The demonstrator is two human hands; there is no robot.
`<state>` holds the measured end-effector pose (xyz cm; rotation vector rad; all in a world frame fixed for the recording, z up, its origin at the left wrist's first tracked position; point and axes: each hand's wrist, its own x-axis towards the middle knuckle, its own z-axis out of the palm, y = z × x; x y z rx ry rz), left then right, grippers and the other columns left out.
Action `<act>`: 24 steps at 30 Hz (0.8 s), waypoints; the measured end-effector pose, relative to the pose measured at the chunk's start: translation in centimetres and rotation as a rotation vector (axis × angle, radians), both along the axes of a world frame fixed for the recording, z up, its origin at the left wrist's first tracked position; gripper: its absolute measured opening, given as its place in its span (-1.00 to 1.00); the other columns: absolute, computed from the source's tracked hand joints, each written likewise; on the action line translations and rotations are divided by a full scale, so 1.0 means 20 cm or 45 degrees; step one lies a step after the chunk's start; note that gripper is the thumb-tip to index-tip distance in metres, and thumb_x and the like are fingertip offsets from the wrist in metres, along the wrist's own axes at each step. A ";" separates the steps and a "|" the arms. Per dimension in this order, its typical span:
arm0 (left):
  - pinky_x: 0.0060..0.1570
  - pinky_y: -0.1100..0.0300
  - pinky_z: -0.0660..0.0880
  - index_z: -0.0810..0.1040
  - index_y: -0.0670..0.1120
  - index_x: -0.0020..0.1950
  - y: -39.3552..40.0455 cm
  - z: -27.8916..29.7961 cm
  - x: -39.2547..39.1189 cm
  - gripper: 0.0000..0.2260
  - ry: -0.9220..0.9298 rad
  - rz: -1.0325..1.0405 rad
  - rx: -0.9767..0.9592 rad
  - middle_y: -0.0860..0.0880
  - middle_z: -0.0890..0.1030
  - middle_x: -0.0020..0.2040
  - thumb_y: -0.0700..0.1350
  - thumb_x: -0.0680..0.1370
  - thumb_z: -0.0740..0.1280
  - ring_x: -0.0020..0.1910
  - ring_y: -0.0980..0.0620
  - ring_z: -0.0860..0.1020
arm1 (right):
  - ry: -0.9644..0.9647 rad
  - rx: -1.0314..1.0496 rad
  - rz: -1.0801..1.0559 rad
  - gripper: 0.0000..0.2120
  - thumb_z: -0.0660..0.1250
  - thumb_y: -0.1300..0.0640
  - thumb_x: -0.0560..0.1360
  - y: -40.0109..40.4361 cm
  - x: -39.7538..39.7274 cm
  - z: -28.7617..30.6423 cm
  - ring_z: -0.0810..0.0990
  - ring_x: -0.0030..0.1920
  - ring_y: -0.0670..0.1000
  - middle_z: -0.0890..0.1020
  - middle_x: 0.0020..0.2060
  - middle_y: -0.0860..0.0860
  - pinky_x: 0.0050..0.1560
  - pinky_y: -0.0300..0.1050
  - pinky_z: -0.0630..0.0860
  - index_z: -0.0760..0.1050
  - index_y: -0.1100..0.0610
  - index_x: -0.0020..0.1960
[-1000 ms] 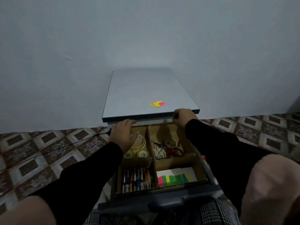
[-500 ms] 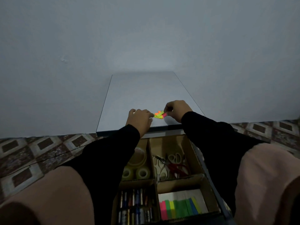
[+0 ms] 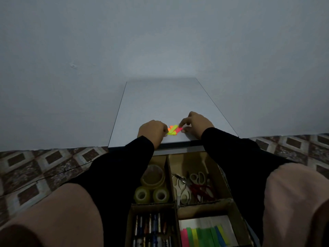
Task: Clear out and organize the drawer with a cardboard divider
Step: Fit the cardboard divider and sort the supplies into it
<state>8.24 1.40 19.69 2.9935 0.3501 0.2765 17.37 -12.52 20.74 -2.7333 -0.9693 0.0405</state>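
A small loose bunch of neon sticky flags (image 3: 173, 130), yellow, orange and pink, lies on the grey cabinet top (image 3: 165, 100) near its front edge. My left hand (image 3: 152, 131) pinches its left end and my right hand (image 3: 195, 126) pinches its pink right end. Below, the open drawer holds a cardboard divider (image 3: 168, 175) with four compartments: tape rolls (image 3: 153, 186) back left, scissors (image 3: 192, 186) back right, batteries (image 3: 153, 229) front left, a sheet of coloured flags (image 3: 204, 234) front right.
The cabinet stands against a plain grey wall (image 3: 160, 41). Patterned floor tiles (image 3: 44, 166) spread on both sides. My knees (image 3: 299, 202) flank the drawer at the bottom corners.
Both hands rose from the drawer's back edge to the cabinet top and took hold of the neon flags. My view moved closer and more over the drawer.
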 end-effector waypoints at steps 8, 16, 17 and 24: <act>0.07 0.16 0.44 0.60 -0.02 0.18 0.00 0.01 -0.03 -0.77 -0.033 0.008 -0.025 -0.06 0.60 0.15 -0.09 0.61 0.20 0.10 -0.05 0.53 | -0.031 -0.040 0.122 -0.75 0.28 0.10 0.54 0.07 -0.05 0.00 0.47 0.16 0.07 0.44 0.17 0.05 0.15 -0.12 0.40 0.54 0.00 0.21; -0.01 0.21 0.41 0.64 -0.09 0.06 0.03 0.07 -0.01 -0.80 0.048 0.065 -0.346 -0.07 0.63 0.05 -0.19 0.45 0.43 0.07 -0.03 0.55 | 0.100 0.073 0.025 -0.84 0.38 0.24 0.45 0.08 -0.03 0.06 0.52 0.10 0.10 0.57 0.08 0.12 0.09 -0.13 0.41 0.55 0.24 0.02; 0.01 0.22 0.42 0.65 -0.13 0.06 0.04 0.07 -0.01 -0.79 0.056 0.071 -0.425 -0.09 0.64 0.04 -0.21 0.43 0.45 0.07 -0.02 0.56 | 0.119 0.129 0.019 -0.87 0.36 0.28 0.45 0.07 -0.02 0.06 0.53 0.06 0.09 0.61 0.03 0.13 0.08 -0.14 0.42 0.55 0.25 0.00; -0.24 0.38 0.48 0.64 -0.26 0.06 0.11 0.05 -0.08 -0.78 -0.108 0.208 -1.062 -0.17 0.63 -0.08 -0.22 0.45 0.44 -0.28 0.10 0.50 | 0.138 0.257 0.076 -0.85 0.31 0.39 0.43 0.04 0.02 0.15 0.47 -0.15 -0.05 0.57 -0.24 0.00 -0.28 -0.42 0.31 0.60 0.23 -0.08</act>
